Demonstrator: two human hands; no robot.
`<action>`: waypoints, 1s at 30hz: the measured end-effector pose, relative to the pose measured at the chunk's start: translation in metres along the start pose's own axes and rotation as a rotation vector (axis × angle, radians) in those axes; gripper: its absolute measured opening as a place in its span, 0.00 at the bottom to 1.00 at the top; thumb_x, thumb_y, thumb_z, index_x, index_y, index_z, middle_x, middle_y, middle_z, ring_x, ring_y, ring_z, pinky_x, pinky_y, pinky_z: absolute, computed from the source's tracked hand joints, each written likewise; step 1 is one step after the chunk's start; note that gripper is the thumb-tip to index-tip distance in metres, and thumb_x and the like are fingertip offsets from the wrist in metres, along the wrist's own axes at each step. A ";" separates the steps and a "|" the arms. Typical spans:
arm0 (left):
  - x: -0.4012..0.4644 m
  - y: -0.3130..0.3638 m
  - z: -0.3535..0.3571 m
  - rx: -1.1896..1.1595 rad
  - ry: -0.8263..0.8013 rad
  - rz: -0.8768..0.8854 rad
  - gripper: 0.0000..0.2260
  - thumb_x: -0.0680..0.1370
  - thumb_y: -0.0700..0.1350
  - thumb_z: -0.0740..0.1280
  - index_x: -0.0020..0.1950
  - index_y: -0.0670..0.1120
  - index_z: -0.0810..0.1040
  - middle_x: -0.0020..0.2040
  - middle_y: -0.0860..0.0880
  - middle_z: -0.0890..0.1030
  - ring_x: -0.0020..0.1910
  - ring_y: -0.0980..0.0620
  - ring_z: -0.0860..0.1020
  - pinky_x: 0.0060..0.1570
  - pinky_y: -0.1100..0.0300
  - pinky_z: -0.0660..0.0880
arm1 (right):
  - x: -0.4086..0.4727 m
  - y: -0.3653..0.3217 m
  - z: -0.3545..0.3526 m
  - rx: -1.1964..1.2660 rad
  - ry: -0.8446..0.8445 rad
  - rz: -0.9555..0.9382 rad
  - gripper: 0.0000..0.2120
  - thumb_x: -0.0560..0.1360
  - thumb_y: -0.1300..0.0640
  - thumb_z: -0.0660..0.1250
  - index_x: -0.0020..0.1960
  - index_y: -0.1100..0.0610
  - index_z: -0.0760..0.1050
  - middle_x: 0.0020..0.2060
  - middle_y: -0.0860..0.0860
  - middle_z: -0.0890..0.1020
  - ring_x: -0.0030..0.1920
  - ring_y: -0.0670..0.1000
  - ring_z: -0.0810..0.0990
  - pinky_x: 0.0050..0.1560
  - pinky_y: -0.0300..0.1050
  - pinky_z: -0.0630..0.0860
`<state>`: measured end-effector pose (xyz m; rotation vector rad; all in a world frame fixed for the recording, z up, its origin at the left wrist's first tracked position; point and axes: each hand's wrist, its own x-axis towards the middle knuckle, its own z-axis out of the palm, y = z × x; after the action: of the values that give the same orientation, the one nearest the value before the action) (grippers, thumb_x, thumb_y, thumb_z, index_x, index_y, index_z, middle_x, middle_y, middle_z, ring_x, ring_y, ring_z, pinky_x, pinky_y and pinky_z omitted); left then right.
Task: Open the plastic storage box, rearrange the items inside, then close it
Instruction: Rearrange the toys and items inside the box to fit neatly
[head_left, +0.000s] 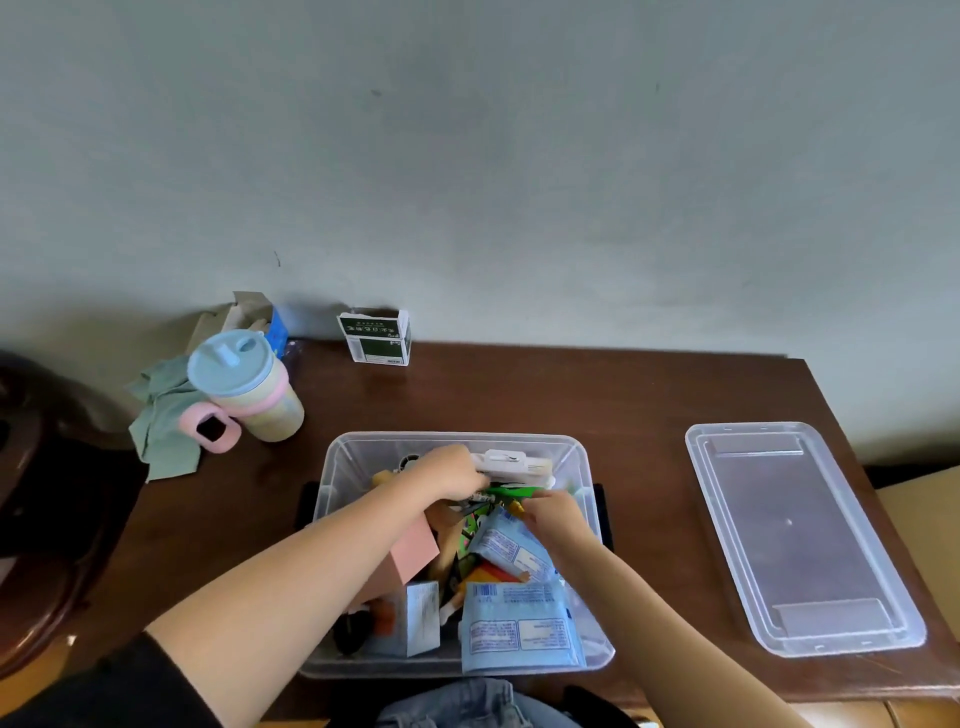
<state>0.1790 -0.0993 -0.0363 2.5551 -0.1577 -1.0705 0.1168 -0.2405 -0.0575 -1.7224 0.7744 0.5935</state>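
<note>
Two hands inside the clear plastic storage box (332, 467) at worktop (623, 415) centre | left hand (449, 470) grasps a white carded packet (511, 463) at 12 o'clock | right hand (553, 512) pinches a small yellow item (515, 506) | clear rectangular lid (800, 535) lies apart at 3 o'clock

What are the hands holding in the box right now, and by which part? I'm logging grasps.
Both hands reach among items in the clear plastic storage box. The left hand and right hand have curled fingers, but what each holds cannot be told.
</note>
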 end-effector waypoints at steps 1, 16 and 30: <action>0.000 -0.001 0.000 -0.040 0.018 -0.007 0.17 0.79 0.53 0.61 0.63 0.45 0.76 0.52 0.42 0.79 0.48 0.45 0.76 0.35 0.59 0.66 | 0.006 0.002 0.004 0.066 0.019 0.039 0.12 0.75 0.71 0.58 0.35 0.60 0.70 0.31 0.54 0.69 0.36 0.49 0.67 0.34 0.38 0.65; -0.002 0.004 0.008 -0.198 0.060 -0.076 0.17 0.83 0.49 0.55 0.62 0.38 0.74 0.40 0.44 0.76 0.36 0.51 0.72 0.30 0.60 0.62 | 0.011 0.001 0.003 0.309 -0.035 0.012 0.14 0.77 0.73 0.53 0.46 0.61 0.75 0.40 0.56 0.80 0.46 0.53 0.79 0.60 0.49 0.75; -0.062 -0.029 -0.022 -0.213 0.194 0.250 0.11 0.79 0.49 0.63 0.51 0.45 0.83 0.49 0.47 0.84 0.47 0.50 0.81 0.48 0.56 0.76 | -0.016 0.005 -0.016 -1.065 -0.222 -0.396 0.27 0.74 0.49 0.69 0.69 0.56 0.66 0.63 0.53 0.75 0.60 0.54 0.75 0.61 0.49 0.73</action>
<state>0.1500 -0.0516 0.0086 2.3548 -0.2869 -0.7024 0.1029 -0.2538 -0.0451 -2.6075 -0.1308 0.9856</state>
